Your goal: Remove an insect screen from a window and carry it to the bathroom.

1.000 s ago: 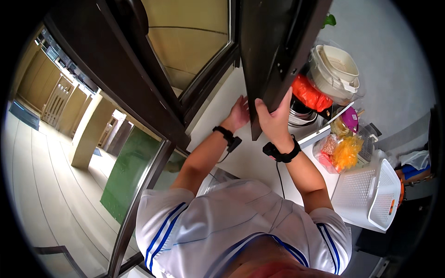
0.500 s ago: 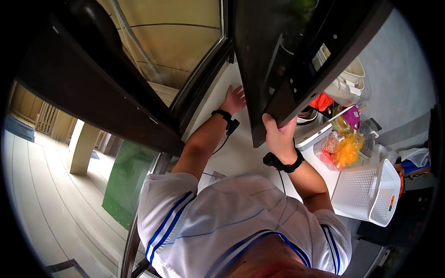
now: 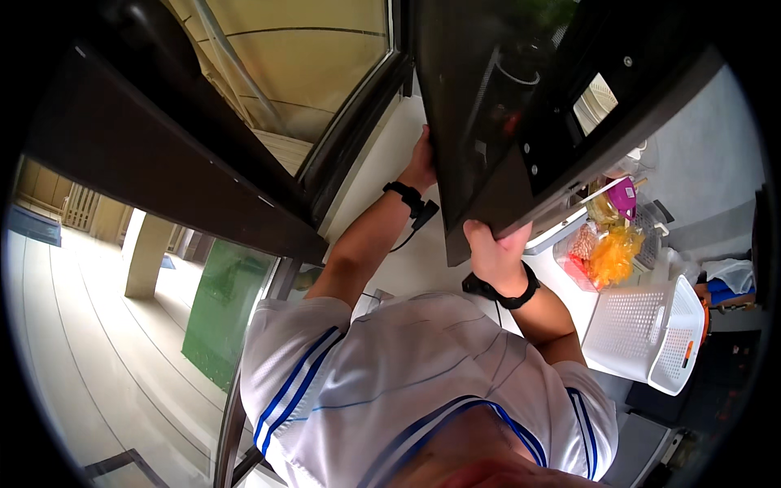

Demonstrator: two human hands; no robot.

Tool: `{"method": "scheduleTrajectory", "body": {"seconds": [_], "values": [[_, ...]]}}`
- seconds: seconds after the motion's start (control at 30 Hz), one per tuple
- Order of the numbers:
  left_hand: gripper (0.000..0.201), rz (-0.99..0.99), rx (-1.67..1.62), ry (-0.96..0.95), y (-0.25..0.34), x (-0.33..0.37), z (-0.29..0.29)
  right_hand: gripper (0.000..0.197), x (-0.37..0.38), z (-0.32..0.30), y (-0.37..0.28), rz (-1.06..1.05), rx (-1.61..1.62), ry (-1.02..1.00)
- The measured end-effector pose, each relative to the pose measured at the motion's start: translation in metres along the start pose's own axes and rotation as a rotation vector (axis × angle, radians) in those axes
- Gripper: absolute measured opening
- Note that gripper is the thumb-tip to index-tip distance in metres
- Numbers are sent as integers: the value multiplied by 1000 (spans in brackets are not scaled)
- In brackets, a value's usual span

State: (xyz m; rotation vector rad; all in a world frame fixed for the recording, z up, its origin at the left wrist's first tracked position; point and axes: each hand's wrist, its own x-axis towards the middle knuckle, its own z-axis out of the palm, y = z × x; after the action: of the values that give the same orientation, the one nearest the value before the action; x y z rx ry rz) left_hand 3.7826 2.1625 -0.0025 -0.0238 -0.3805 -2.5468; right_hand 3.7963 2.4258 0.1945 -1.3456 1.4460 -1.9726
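A dark-framed glass panel (image 3: 480, 106), like a window sash or door, stands swung open in front of me. My right hand (image 3: 498, 259) is closed on its near corner, the thumb on the frame's face and the other fingers out of sight. My left hand (image 3: 420, 163) is against the panel's left edge. One digit points upward along that edge, while the rest of the fingers are hidden by the panel. Each wrist wears a black strap with a small device and a cable.
To the left is a fixed dark window frame (image 3: 244, 215), with a tiled terrace (image 3: 81, 325) beyond its glass. A white perforated basket (image 3: 630, 329) stands on the right. Next to it are an orange bag (image 3: 616, 256) and a purple item (image 3: 622, 198). A pale ledge (image 3: 366, 183) runs below.
My left hand has gone from open with spread fingers to contact with the panel's edge. The panel has shifted slightly toward me and rightward, my right hand moving along with it.
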Motion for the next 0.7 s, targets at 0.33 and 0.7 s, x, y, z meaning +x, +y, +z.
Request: {"method": "scheduleTrajectory", "body": {"seconds": [0.33, 0.7], "values": [[87, 38, 234, -117, -10, -40, -4, 66, -33, -3, 15, -188, -47, -147], [90, -109, 208, 299, -84, -74, 16, 78, -113, -76, 31, 46, 96, -122]]}}
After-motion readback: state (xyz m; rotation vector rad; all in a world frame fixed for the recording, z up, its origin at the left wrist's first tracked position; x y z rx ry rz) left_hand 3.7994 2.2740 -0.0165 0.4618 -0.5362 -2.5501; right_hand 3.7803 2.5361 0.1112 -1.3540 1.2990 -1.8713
